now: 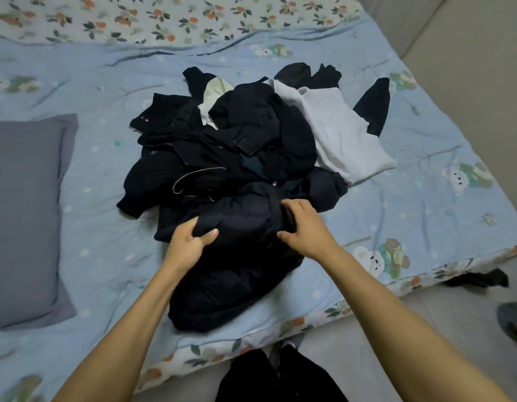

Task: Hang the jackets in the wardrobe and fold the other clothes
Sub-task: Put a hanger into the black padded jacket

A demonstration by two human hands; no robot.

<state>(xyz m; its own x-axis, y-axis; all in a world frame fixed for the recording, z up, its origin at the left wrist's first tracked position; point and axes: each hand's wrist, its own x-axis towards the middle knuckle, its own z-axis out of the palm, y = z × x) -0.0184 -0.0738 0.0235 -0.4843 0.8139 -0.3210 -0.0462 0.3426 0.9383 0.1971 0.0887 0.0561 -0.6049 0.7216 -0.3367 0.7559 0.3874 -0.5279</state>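
A heap of dark clothes (222, 146) lies in the middle of the bed. At its near side is a dark puffer jacket (239, 274), reaching toward the bed's edge. My left hand (190, 242) grips a fold of that jacket on its left. A bunched part of the same jacket is clutched by my right hand (302, 227). A white garment (341, 134) lies at the heap's right side, with a dark sleeve (373, 105) beyond it. A zipper (193, 175) shows on a black jacket further back.
The bed has a light blue quilt (396, 198) with a floral border. A grey pillow (25, 216) lies at the left. A dark cloth (477, 280) lies on the floor at the right, past the bed's corner.
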